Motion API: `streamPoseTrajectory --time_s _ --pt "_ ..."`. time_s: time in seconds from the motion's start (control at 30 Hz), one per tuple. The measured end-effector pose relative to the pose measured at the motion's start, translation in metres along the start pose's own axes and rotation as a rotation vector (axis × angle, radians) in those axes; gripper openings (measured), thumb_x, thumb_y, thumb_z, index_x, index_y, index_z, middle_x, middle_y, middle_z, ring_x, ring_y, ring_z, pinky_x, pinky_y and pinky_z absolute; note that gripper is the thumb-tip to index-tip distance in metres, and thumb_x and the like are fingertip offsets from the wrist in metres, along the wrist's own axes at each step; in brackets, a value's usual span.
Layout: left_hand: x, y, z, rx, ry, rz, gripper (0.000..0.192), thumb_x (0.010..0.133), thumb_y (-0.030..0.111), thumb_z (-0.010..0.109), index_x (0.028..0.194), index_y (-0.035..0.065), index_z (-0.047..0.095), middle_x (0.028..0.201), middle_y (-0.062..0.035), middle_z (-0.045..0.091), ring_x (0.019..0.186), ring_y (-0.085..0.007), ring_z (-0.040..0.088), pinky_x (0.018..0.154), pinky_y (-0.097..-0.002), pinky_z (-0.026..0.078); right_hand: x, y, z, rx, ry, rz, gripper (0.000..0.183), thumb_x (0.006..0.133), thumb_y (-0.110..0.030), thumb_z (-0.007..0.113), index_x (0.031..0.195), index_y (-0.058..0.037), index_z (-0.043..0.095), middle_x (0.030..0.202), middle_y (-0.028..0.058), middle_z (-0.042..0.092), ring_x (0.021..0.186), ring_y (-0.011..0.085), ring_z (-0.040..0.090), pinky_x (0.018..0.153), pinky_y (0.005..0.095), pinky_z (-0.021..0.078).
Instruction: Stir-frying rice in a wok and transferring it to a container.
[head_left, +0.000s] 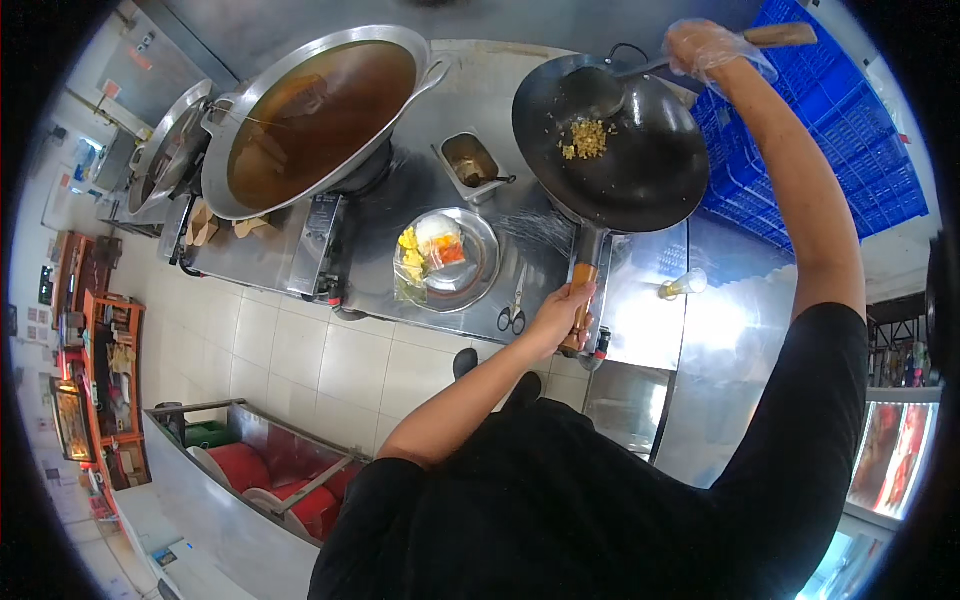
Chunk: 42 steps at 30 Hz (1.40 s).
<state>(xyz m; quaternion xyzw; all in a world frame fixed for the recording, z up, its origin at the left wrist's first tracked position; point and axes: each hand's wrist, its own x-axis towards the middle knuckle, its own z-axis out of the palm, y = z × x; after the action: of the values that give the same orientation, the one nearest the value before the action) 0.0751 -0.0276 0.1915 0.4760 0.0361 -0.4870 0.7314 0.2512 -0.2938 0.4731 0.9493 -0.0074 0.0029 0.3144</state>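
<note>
My left hand (559, 321) is closed around the wooden handle (584, 279) of a dark wok (645, 180). In a clear plastic glove, my right hand (697, 49) grips a ladle (604, 88) by its shaft, and the wooden end sticks out to the right. The ladle's bowl rests in the wok's upper part, just above a small heap of chopped yellowish bits (585, 139). Left of the wok sits a metal plate (480, 262) with a white mound (437, 229), yellow pieces (412, 259), orange-red pieces (450, 250) and clear plastic on it.
Scissors (513, 319) lie near the counter's front edge. A metal container (469, 161) with a spoon stands behind the plate. At left is a large pan of brown liquid (322, 120). Blue plastic crates (810, 142) stand right of the wok, near a small clear cup (684, 284).
</note>
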Motion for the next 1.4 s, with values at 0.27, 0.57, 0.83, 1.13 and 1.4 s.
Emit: streamPoseTrajectory --time_s 0.27,0.57,0.83,1.13,1.4 --pt "-0.002 0.007 0.003 0.032 -0.03 -0.032 0.033 0.086 0.044 0.055 0.089 0.0126 0.044 0.061 -0.0025 0.049 0.043 -0.0116 0.048 0.038 -0.0275 0.042 -0.012 -0.02 0.024 0.051 0.239 -0.097 0.018 0.076 -0.019 0.055 0.086 -0.0092 0.067 0.09 0.0131 0.064 0.089 0.0302 0.062 0.078 0.0398 0.0494" --pt "-0.005 0.005 0.013 -0.026 -0.027 -0.051 0.032 0.086 0.042 0.056 0.091 0.0127 0.044 0.062 -0.0019 0.048 0.044 -0.0122 0.048 0.04 -0.0276 0.043 -0.052 0.039 0.074 -0.134 0.327 -0.09 0.015 0.079 -0.013 0.05 0.079 -0.0092 0.065 0.081 0.0106 0.063 0.077 0.0278 0.063 0.066 0.0387 0.051" --pt "-0.002 0.003 0.015 -0.041 -0.051 -0.033 0.027 0.086 0.032 0.058 0.093 0.0093 0.045 0.069 -0.0047 0.053 0.052 -0.0154 0.054 0.044 -0.0301 0.046 -0.132 -0.057 0.103 0.212 0.177 -0.06 0.03 0.085 -0.009 0.045 0.113 -0.0122 0.054 0.09 0.0104 0.056 0.09 0.0262 0.058 0.073 0.0367 0.0488" --pt "0.017 0.012 0.036 0.123 -0.037 0.022 0.022 0.082 0.02 0.062 0.091 0.0062 0.047 0.07 -0.0034 0.053 0.052 -0.0126 0.052 0.044 -0.0282 0.045 -0.128 -0.083 0.121 0.242 0.211 0.258 0.03 0.089 -0.01 0.041 0.117 -0.0091 0.05 0.091 0.0142 0.056 0.09 0.0289 0.058 0.072 0.0386 0.0489" --pt "0.013 0.013 0.03 0.1 0.046 0.084 0.022 0.081 0.02 0.062 0.089 0.0074 0.046 0.066 -0.0015 0.05 0.047 -0.0112 0.049 0.04 -0.0284 0.043 -0.167 -0.087 0.108 0.287 0.08 0.191 0.042 0.085 -0.004 0.039 0.127 -0.0097 0.045 0.088 0.0176 0.057 0.083 0.033 0.06 0.07 0.0432 0.0484"
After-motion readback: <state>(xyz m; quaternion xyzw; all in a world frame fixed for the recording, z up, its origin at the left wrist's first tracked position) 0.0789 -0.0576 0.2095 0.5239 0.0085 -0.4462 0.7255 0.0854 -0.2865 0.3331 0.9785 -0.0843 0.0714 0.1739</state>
